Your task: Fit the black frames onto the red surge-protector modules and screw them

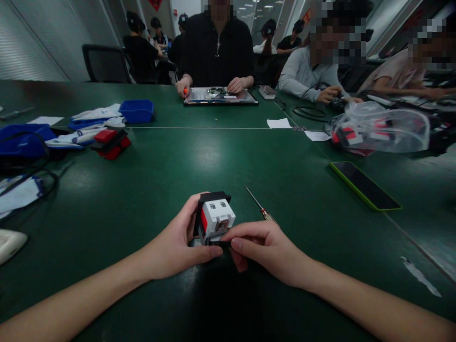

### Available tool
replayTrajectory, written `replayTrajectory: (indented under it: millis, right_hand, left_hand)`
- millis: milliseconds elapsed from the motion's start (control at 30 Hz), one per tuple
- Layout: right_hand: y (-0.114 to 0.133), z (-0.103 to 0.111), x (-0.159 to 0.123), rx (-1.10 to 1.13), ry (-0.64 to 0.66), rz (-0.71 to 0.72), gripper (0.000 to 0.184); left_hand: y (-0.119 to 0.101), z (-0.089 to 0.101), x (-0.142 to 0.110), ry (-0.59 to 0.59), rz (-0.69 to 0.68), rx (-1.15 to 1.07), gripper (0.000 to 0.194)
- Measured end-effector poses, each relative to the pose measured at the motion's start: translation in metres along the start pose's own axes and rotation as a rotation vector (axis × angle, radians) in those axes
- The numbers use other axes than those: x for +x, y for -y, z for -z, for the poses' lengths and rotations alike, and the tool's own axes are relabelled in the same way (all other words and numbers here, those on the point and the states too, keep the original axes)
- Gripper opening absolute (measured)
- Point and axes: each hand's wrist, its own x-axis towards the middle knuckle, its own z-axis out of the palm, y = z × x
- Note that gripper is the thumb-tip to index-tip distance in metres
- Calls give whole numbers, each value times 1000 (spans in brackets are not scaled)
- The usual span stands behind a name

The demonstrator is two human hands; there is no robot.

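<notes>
My left hand (180, 237) is wrapped round a small boxy device (218, 216) with a white body, a red side and a black frame. Two small square openings show on its white face, with a clear or brownish piece below them. My right hand (263, 244) has its thumb and forefinger closed at the device's lower right edge; the other fingers are curled beneath. Just beyond that hand, a thin screwdriver (257, 201) lies on the green table (171, 166), part of its handle hidden behind my fingers.
At the left are a red and black block (111, 142), a blue tray (137, 110) and gloves (80, 135). To the right lie a green-edged phone (365, 185) and a clear bag (388, 126) of red and white parts. Across the table, a person (219, 47) handles a flat panel (221, 97).
</notes>
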Motion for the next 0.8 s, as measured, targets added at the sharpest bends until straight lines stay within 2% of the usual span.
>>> replayTrajectory:
  millis: [333,800]
  right_hand:
    - [1,2,0,-74,45,-3,40]
    - [-3,0,-2,-34,12,72,30]
  left_hand:
    - [3,4,-3,98,-30,-7,81]
    - [3,2,-3,90,-33,-48,74]
